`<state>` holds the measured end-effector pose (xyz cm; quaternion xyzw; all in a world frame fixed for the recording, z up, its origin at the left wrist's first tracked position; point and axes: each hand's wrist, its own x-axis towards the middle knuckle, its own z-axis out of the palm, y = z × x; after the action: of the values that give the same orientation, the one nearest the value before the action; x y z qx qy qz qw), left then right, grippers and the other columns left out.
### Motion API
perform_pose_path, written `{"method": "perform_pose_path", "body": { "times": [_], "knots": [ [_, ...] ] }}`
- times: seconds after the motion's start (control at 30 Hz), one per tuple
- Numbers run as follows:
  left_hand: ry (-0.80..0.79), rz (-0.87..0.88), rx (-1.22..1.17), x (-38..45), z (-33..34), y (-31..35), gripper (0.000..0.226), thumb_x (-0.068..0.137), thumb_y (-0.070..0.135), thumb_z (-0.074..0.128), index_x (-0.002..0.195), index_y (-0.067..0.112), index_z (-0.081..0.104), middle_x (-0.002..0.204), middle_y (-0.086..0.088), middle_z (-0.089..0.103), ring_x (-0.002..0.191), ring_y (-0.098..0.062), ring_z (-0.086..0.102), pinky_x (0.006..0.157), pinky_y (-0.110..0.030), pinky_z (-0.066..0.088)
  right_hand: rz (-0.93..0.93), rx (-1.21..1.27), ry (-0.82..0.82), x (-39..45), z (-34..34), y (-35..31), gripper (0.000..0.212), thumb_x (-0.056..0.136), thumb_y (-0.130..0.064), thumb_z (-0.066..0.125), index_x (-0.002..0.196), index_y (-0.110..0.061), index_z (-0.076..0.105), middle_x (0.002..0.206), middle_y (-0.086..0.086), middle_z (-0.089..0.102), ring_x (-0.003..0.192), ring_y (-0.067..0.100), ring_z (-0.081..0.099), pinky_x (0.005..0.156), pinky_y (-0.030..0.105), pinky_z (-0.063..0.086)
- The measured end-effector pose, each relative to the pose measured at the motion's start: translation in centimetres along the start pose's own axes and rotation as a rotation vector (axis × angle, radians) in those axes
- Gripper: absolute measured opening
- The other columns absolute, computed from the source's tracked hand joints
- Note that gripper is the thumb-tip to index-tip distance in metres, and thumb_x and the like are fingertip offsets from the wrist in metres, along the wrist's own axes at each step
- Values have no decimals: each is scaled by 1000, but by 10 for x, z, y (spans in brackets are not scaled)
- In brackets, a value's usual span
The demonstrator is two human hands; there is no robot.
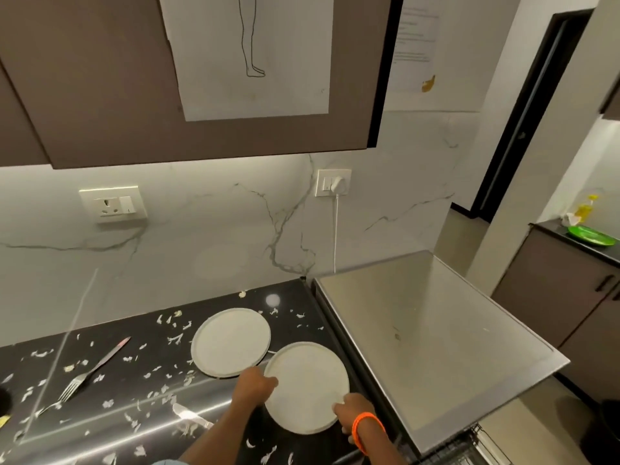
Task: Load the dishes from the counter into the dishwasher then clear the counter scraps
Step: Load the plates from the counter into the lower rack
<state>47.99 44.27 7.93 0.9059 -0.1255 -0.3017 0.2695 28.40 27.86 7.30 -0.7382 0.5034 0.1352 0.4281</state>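
Both hands hold the nearer of two round white plates on the dark, speckled bench (100, 441). The left hand (256, 384) grips the near plate (307, 385) at its left rim, its fingers curled round the edge. The right hand (352, 412), with an orange band (367, 427) at the wrist, pinches the same plate at its lower right rim. Whether the plate lies flat on the bench or is raised a little cannot be told from this view.

The second plate (230, 342) lies flat on the bench just behind and to the left, its edge close to the near plate's rim; whether the two touch is unclear. Further left lie a fork (72, 387) and a knife (112, 350), end to end on a slant, well apart from the plates. Another knife (191, 416) lies near the left forearm. Pale scraps (174, 338) are scattered over much of the bench, around both plates and the cutlery.

To the right of the plates stands the dishwasher (432, 333) with a flat steel top; at the lower right, part of a wire rack (469, 448) shows below that top. A white cord (335, 229) runs from a wall socket (332, 182) down behind it. A green plate (592, 235) sits on a separate counter far to the right.
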Motion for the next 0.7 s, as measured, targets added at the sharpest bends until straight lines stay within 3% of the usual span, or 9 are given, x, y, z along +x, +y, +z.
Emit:
{"method": "perform_pose_path", "body": {
  "times": [0.1,0.23,0.33,0.43,0.57,0.7],
  "knots": [
    [-59,48,4,6,-3,3,42,79,41,69,111,14,68,103,-1,67,92,-16,63,74,-26,49,7,-5,18,2,-5,-4,54,88,-39,57,137,-18,54,123,3,64,90,17,54,86,28,49],
    [-71,54,-45,5,-6,10,35,80,41,68,109,20,67,103,-1,68,90,-16,61,76,-28,46,10,-76,27,1,-6,-9,49,92,-39,54,137,-18,56,132,2,62,99,17,61,93,26,50],
    [-39,-31,-155,7,-4,12,40,74,46,73,94,12,69,93,-3,70,84,-19,65,77,-33,53,-34,-88,72,5,-7,-9,49,95,-40,53,137,-15,56,138,4,58,122,20,58,99,24,45],
    [-69,-145,-358,19,-3,7,47,71,42,82,100,7,70,93,-10,70,85,-29,69,74,-39,62,-45,-75,67,5,-11,-5,52,92,-40,54,136,-13,57,139,6,57,126,21,55,101,21,42],
    [-63,-101,-422,15,-4,30,35,88,46,72,97,13,68,103,-11,69,95,-33,66,81,-41,58,-40,-81,12,8,-14,4,46,85,-39,55,122,-16,68,123,6,67,102,23,67,96,28,52],
    [-88,-8,-405,21,-5,51,30,97,42,64,90,13,68,107,-12,71,97,-30,67,95,-47,55,-37,8,14,2,-23,9,33,84,-36,55,109,-21,70,105,1,68,81,18,64,83,27,56]
  ]
}}
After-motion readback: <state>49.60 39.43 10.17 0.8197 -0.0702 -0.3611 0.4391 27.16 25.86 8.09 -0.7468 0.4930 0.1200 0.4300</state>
